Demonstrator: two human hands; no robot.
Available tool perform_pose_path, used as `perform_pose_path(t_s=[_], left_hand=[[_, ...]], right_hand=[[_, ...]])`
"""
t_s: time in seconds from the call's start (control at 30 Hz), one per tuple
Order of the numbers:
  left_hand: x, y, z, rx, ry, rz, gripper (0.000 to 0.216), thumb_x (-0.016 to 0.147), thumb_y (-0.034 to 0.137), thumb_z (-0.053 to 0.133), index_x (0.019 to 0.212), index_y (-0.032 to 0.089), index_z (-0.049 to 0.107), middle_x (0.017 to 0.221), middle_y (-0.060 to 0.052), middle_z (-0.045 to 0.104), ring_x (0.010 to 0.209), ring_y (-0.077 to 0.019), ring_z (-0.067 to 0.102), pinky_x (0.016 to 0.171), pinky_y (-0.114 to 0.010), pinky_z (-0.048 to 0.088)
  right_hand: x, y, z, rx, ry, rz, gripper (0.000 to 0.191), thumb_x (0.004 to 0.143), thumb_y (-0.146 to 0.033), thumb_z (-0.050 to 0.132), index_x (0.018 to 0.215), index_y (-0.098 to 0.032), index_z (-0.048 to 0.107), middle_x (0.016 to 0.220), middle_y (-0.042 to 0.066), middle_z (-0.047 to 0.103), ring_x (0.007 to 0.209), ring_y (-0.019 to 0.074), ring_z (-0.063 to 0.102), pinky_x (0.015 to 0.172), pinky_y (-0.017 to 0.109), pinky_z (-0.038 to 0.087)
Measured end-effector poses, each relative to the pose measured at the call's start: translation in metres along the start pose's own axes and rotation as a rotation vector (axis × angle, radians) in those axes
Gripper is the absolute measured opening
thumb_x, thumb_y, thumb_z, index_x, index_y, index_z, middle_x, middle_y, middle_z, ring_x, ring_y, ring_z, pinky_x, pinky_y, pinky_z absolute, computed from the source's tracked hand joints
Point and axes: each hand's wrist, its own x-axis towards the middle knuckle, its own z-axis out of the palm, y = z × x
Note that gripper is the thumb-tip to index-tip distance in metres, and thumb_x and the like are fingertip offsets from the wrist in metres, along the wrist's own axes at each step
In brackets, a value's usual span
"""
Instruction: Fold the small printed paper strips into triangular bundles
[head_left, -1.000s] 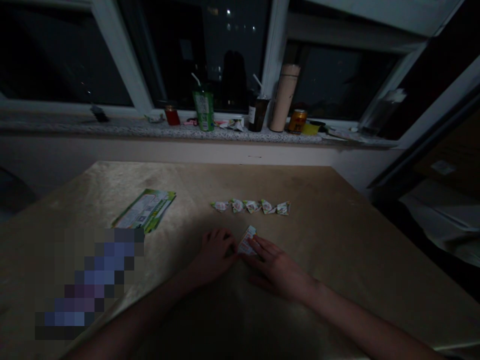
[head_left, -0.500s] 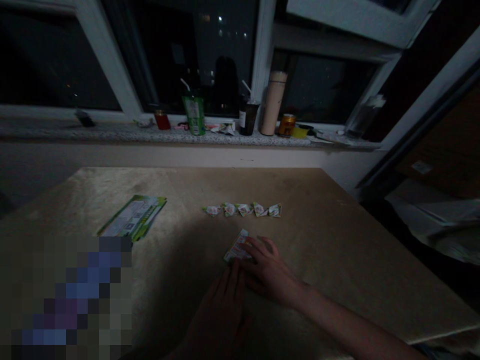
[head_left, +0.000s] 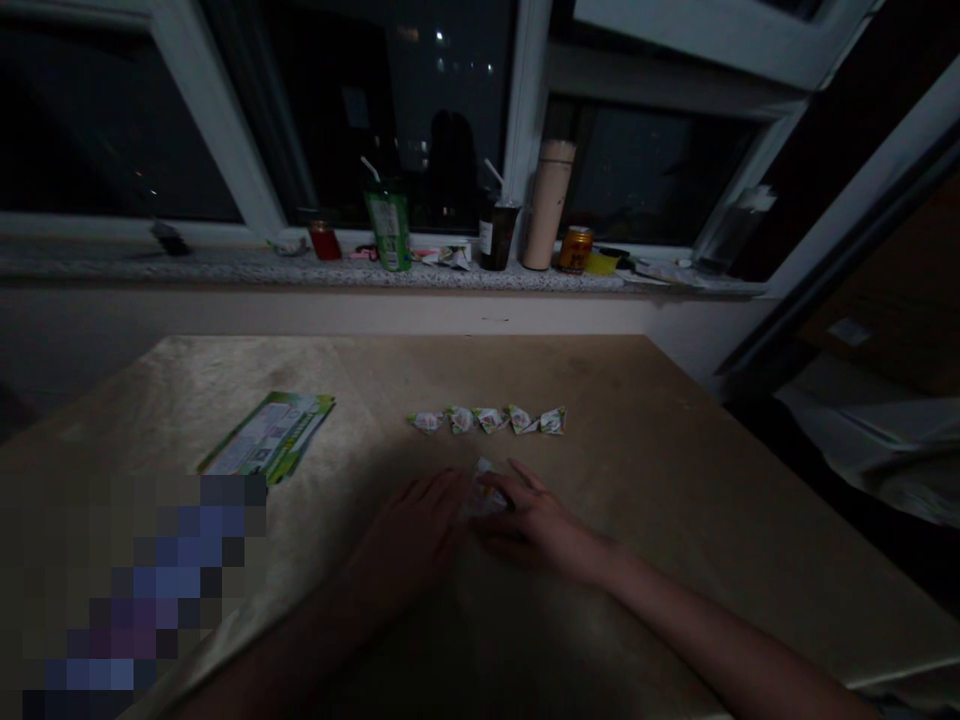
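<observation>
In dim light, a small printed paper piece (head_left: 484, 492) lies on the tan table (head_left: 637, 480), partly folded, between both my hands. My left hand (head_left: 416, 530) lies with fingers stretched toward the paper's left edge, touching it. My right hand (head_left: 529, 520) presses on the paper's right side with fingers curled over it. Just beyond, a row of several small folded paper shapes (head_left: 487, 420) lies in a line.
A stack of green printed leaflets (head_left: 268, 445) lies at the table's left. The window sill (head_left: 225, 265) behind carries a green cup with straw (head_left: 388, 228), a dark cup (head_left: 496, 235), a tall tan flask (head_left: 547, 203), and small cans (head_left: 575, 248).
My left hand moved from below the paper up to its left edge. The paper looks smaller and more folded than before. My right hand stayed on it.
</observation>
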Motion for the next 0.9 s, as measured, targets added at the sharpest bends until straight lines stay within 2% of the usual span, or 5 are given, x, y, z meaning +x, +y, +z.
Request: perform_pose_path(t_s=[0.17,0.33,0.47,0.63,0.9], left_hand=[[0.009,-0.03,0.011,-0.104,-0.043,0.093,0.046,0.097,0.025,0.034,0.143,0.017,0.03,0.146,-0.008,0.037,0.136,-0.0204,0.029,0.111,-0.041,0.022],[0.009,-0.028,0.009,-0.232,-0.162,0.177,0.052,0.096,0.031,0.04,0.144,0.017,0.027,0.146,-0.009,0.038,0.134,-0.0204,0.034,0.11,-0.038,0.026],[0.003,-0.028,0.006,-0.21,-0.207,0.171,0.058,0.092,0.034,0.046,0.144,0.016,0.028,0.145,-0.011,0.039,0.132,-0.0223,0.036,0.108,-0.038,0.029],[0.0,-0.031,0.0,-0.125,-0.18,0.204,0.056,0.087,0.041,0.054,0.137,0.02,0.041,0.138,-0.009,0.048,0.128,-0.0263,0.041,0.108,-0.043,0.026],[0.004,-0.032,0.004,0.006,-0.158,0.232,0.027,0.092,0.025,0.049,0.117,0.019,0.058,0.115,-0.009,0.064,0.103,-0.0251,0.059,0.092,-0.04,0.042]], right_hand=[[0.014,0.006,-0.003,0.072,-0.016,-0.072,0.022,0.087,-0.036,0.059,0.102,-0.025,0.07,0.135,0.006,0.05,0.129,0.0184,0.04,0.115,0.044,0.014],[0.016,0.003,0.008,-0.021,0.031,-0.187,0.019,0.088,-0.036,0.057,0.09,-0.023,0.071,0.116,0.003,0.064,0.117,0.0171,0.052,0.115,0.046,0.013],[0.005,-0.009,0.011,-0.254,0.026,-0.19,0.021,0.09,-0.035,0.051,0.097,-0.022,0.067,0.106,0.005,0.067,0.12,0.0218,0.048,0.115,0.052,0.008],[-0.006,-0.016,0.01,-0.312,0.09,-0.083,0.03,0.085,-0.045,0.057,0.099,-0.02,0.065,0.097,0.006,0.068,0.111,0.0244,0.053,0.115,0.054,0.007],[-0.008,-0.003,0.009,-0.317,0.216,-0.053,0.013,0.087,-0.025,0.056,0.094,-0.02,0.066,0.095,0.006,0.068,0.102,0.0226,0.057,0.11,0.052,0.026]])
